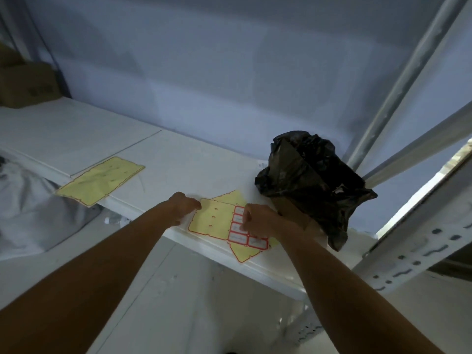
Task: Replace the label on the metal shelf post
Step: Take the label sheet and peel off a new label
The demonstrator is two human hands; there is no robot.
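left hand [182,206] grips the label sheet [212,221] edge on the shelf [166,154], fingers curled. right hand [258,218] fingertips curl onto a red-bordered label [238,227], picking. best: lift one corner, peel low and slow. shelf post [419,254] stands well right.

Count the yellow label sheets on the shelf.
3. The left sheet lies alone on the shelf; the top sheet lies beside the black bag; the bottom sheet pokes out beneath it. More may hide underneath.
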